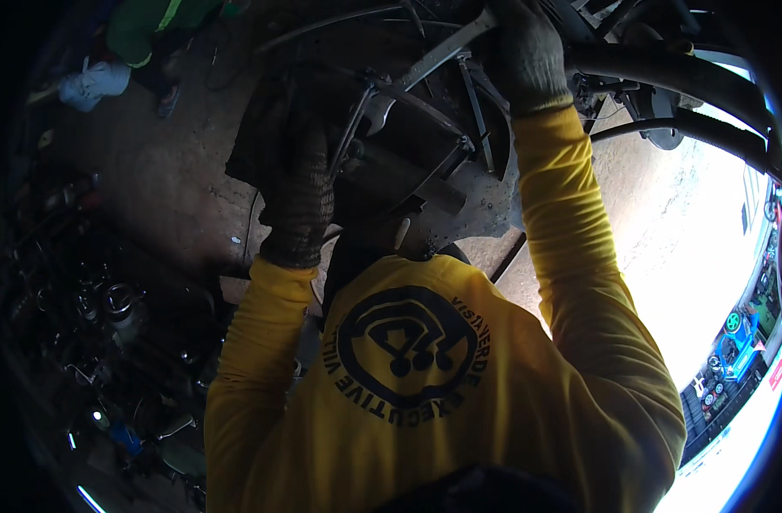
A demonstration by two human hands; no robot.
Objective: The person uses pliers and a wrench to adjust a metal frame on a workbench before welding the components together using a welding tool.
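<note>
Both my hands wear grey knit gloves and reach forward from yellow sleeves. My right hand is closed around the upper end of a long grey wrench, at the top of the view. The wrench slants down to the left, and its curved end lies among the bars of a dark welded metal frame. At the left side of that frame, my left hand grips it, with the fingers partly lost in shadow. Beneath the bars lies a dark metal plate.
Thick black tubes curve across the upper right. Tools and metal parts crowd the dark lower left. A person in green is at the upper left, near a pale container. A blue wheeled machine stands far right in bright light.
</note>
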